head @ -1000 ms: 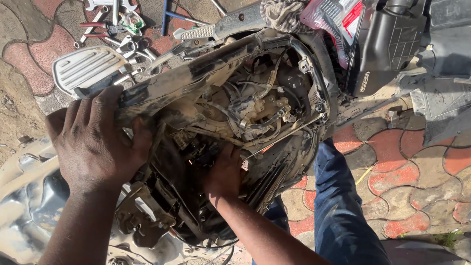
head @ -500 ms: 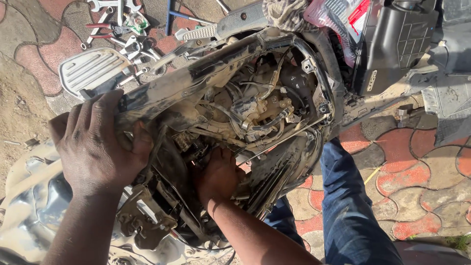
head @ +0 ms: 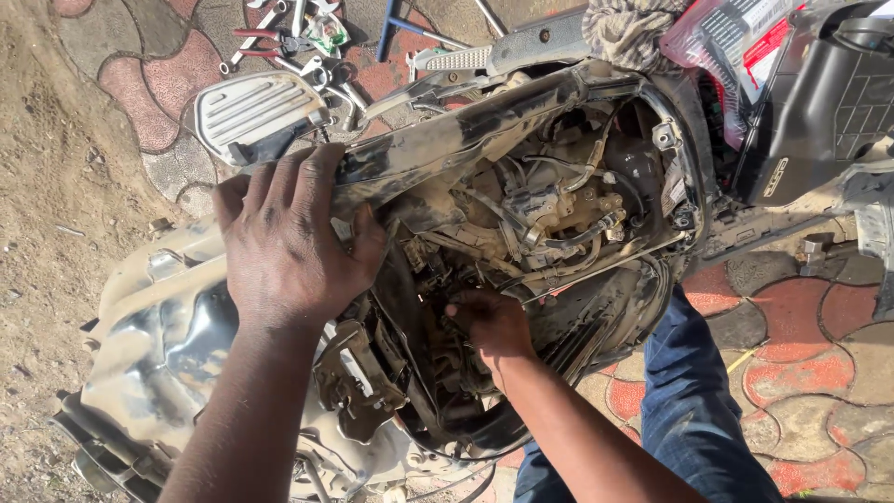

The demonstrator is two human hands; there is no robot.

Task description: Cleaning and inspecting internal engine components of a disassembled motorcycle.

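Bare forearms, no sleeves; dusty left grip (head: 284,242); blue denim jeans (head: 694,410).

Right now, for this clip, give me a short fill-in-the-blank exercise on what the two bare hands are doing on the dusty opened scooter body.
1. The left hand lies flat, palm down, on the dusty black frame rail of the ____.
2. The right hand reaches ____ the open engine bay.
3. Loose metal hand tools lie on the ____ paving.

Missing words: scooter; into; red and grey
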